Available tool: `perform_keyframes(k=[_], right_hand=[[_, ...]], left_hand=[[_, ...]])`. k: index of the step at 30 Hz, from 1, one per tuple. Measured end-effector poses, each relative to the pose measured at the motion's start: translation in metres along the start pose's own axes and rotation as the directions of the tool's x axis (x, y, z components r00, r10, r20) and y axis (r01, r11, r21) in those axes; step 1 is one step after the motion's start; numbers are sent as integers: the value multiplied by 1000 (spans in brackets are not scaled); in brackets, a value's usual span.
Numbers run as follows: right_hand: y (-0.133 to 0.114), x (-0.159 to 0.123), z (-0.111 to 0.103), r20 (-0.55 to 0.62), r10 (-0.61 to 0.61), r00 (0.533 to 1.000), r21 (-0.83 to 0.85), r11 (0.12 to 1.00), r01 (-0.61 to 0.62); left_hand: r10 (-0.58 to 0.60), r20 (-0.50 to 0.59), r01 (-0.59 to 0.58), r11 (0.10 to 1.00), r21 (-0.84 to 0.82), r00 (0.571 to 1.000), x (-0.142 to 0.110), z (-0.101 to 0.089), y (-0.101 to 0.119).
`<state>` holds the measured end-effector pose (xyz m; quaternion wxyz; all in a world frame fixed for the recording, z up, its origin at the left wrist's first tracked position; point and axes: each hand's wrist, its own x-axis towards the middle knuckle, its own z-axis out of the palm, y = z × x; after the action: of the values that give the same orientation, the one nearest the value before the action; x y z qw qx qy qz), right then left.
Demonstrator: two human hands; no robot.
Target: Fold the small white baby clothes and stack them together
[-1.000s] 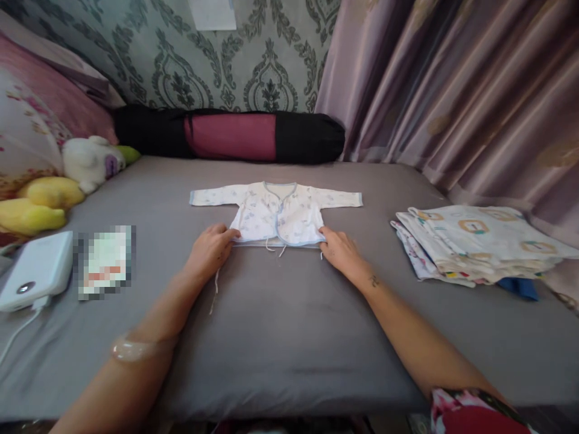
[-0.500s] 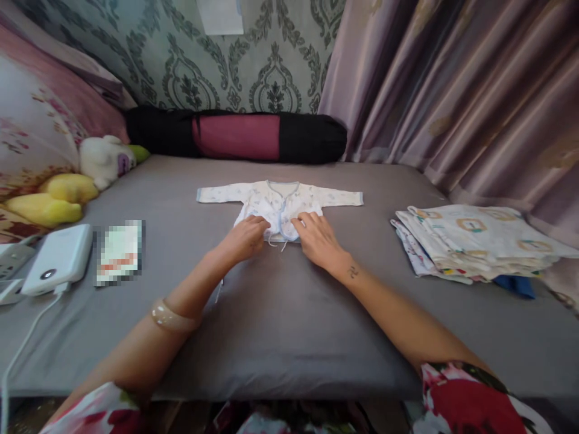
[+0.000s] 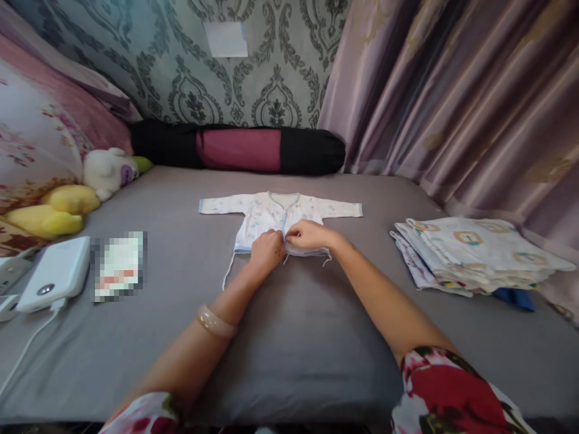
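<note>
A small white baby shirt [image 3: 271, 214] with pale blue trim lies flat on the grey bed sheet [image 3: 289, 313], sleeves spread to both sides. My left hand [image 3: 266, 250] and my right hand [image 3: 305, 235] meet at the shirt's front opening near the hem. Fingers of both are pinched closed on the cloth or its thin tie strings there; which of these I cannot make out. One loose string trails off the hem to the left.
A stack of folded printed cloths [image 3: 474, 253] lies at the right. A white power bank [image 3: 54, 274] with cable and a blurred card [image 3: 118, 265] lie at the left. Plush toys [image 3: 76, 199] and a black-and-maroon bolster [image 3: 239, 147] line the back. Curtains hang at the right.
Both hands moved inward from the hem's outer corners to the middle of the shirt front and closed there. The view shifted slightly.
</note>
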<state>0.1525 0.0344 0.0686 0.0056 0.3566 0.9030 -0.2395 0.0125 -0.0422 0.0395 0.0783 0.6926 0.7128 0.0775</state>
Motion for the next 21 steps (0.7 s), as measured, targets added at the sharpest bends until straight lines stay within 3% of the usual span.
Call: perform_keyframes(k=[3, 6, 10, 14, 21], right_hand=[[5, 34, -15, -166, 108, 980, -11, 994, -112], [6, 71, -20, -260, 285, 923, -11, 955, -298], [4, 110, -20, -237, 432, 870, -41, 891, -453], [4, 130, -24, -184, 490, 852, -120, 849, -515], [12, 142, -33, -75, 467, 881, -118, 873, -473]], left_hand=[[-23, -31, 22, 1000, -17, 999, 1, 2, -1], [-13, -69, 12, 1000, -24, 998, 3, -1, -5], [21, -176, -19, 1000, 13, 984, 9, -5, -16], [-10, -240, 10, 1000, -2, 971, 17, -4, -32], [-91, -277, 95, 995, 1, 956, 29, 6, -57]])
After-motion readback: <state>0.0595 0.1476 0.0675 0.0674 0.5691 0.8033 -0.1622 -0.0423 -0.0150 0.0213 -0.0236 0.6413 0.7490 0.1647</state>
